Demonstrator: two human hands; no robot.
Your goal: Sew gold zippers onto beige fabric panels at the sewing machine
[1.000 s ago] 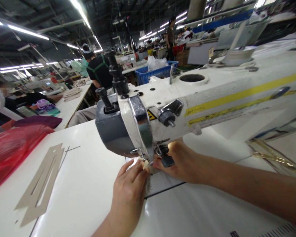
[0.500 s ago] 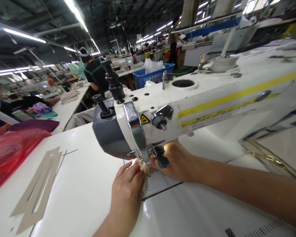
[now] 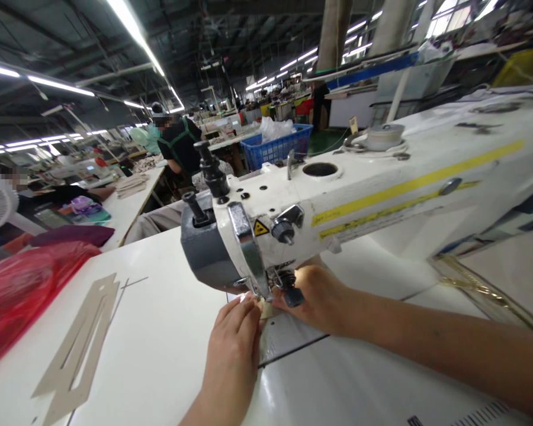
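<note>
Your left hand (image 3: 233, 349) pinches a small cream piece of material (image 3: 263, 307) just under the polished steel faceplate of the white sewing machine (image 3: 337, 236). Your right hand (image 3: 315, 299) curls in from the other side, its grip hidden. Left of you, smooth white tabletop (image 3: 160, 307) gives open room, with a flat, slotted beige card template (image 3: 82, 349) well apart.

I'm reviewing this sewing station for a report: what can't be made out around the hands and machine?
Head view:
The needle: hidden behind the chrome faceplate.
The pale piece: mostly covered by the left hand and right hand, so its shape is unclear.
The blue crate's contents: covered by a white plastic bag.
The sewing machine's far end: cut off by the right edge.
</note>
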